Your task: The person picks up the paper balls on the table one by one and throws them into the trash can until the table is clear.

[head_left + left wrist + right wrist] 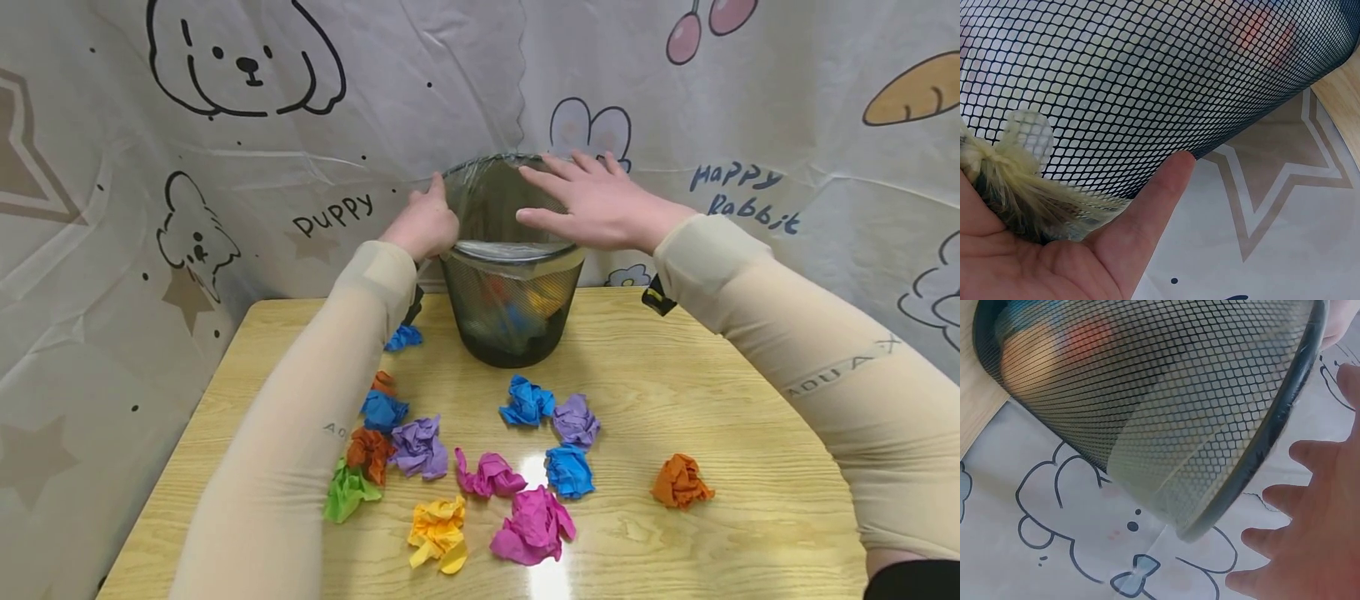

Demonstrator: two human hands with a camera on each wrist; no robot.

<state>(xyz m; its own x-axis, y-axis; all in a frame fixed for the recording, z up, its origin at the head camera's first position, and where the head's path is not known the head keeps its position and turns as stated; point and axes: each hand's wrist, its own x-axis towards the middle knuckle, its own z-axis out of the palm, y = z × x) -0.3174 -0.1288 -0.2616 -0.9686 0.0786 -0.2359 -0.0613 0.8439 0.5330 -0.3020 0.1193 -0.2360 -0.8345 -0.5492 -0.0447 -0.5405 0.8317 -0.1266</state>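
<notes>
A black mesh wastebasket [516, 333] stands at the far side of the table, lined with a clear bag whose edge folds over its rim [1272, 434]. Crumpled paper in several colours shows through the mesh. My left hand [423, 221] holds the basket at its left rim, one finger stretched up along the edge. In the left wrist view, a straight digit [1163, 194] lies along the mesh beside a gathered knot of the bag [1004, 162]. My right hand [592, 200], fingers spread, hovers by the right rim; the right wrist view shows its fingertips apart from the basket.
Several crumpled paper balls lie before the basket, among them a purple ball [420, 447], a yellow ball [438, 533], a pink ball [534, 525] and a blue ball [527, 402]. An orange ball [681, 482] sits apart at right. A printed cloth [420, 100] hangs behind.
</notes>
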